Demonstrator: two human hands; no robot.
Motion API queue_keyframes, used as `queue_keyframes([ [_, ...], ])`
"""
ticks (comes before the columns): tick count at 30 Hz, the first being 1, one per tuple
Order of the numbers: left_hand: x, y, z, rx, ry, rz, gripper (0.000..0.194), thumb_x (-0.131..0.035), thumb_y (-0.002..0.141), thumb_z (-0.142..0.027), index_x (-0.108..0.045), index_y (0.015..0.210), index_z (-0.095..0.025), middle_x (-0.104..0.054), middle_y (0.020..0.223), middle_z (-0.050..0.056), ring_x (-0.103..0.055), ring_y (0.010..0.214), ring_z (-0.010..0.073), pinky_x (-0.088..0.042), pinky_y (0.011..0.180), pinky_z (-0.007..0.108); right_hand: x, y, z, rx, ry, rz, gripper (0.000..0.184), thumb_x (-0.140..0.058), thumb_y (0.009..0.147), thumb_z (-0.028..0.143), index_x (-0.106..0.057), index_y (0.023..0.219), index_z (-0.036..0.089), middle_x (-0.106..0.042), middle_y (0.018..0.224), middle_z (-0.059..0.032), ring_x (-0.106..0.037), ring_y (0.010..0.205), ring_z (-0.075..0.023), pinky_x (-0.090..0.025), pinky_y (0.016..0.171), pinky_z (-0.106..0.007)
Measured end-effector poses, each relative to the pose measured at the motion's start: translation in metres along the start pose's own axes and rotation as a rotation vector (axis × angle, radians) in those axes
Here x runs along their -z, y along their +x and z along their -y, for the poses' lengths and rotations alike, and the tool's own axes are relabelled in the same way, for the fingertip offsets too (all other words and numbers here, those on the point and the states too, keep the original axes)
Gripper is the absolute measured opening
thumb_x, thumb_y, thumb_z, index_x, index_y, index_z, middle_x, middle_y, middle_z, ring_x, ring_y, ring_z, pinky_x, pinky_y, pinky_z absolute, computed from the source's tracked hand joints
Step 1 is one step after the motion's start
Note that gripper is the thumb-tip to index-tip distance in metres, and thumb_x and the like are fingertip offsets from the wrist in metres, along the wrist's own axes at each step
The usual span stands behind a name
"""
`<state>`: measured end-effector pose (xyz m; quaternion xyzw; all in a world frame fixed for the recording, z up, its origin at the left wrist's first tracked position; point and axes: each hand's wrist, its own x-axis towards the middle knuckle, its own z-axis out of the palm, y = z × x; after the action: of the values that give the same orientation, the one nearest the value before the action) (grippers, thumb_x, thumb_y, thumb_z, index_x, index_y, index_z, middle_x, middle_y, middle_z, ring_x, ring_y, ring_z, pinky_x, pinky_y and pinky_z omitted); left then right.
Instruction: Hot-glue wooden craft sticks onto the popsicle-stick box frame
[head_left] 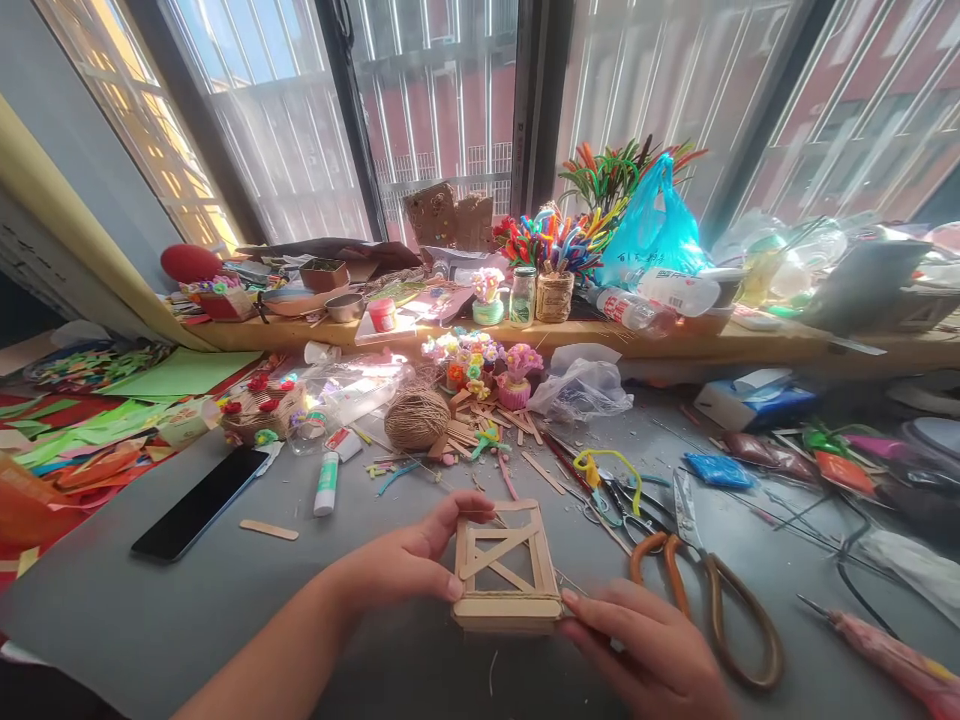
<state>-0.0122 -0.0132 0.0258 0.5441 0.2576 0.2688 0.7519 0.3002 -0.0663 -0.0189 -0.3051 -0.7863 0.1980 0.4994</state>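
Observation:
A small box-like frame of wooden craft sticks (499, 607), with crossed sticks inside its square, stands between my hands. My left hand (420, 555) grips its left side, with the thumb at the lower left corner and the fingers at the back. A thin strand of twine (510, 595) runs along the front edge. My right hand (645, 640) pinches at the front right corner, where the twine meets the fingertips. Large scissors (712, 580) with brown handles lie just beyond my right hand. A ball of twine (417, 418) sits behind the frame.
A black phone (199, 503), a loose craft stick (268, 530) and a glue stick (325, 484) lie to the left. Scattered sticks, pipe-cleaner flowers (517, 375) and a clear plastic bag (583, 385) fill the back. A glue gun-like pointed tool (862, 635) lies at right.

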Motion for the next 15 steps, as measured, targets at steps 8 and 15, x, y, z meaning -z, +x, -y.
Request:
queue_keyframes([
  [8,-0.001,0.001,-0.001,-0.038,-0.042,0.047,0.081,-0.083,0.082,-0.024,-0.048,0.153,-0.039,-0.05,0.16,0.007,-0.046,0.151,0.038,-0.032,0.122,0.054,-0.004,0.004,0.0,-0.144,0.04,-0.091,0.005,-0.082,0.093,0.029,-0.079,0.093,0.024,-0.076,0.07,-0.0013,-0.072,0.059,-0.0173,-0.059,0.056,-0.022],
  [15,-0.003,-0.003,-0.006,-0.038,0.009,-0.011,0.08,-0.086,0.085,-0.033,-0.05,0.156,-0.036,-0.046,0.166,0.01,-0.03,0.162,0.0409,-0.025,0.128,0.058,0.0,0.013,-0.011,-0.714,0.373,-0.541,0.033,-0.091,0.079,0.052,-0.081,0.084,0.022,-0.08,0.091,-0.0067,-0.075,0.083,-0.0222,-0.065,0.073,-0.026],
])
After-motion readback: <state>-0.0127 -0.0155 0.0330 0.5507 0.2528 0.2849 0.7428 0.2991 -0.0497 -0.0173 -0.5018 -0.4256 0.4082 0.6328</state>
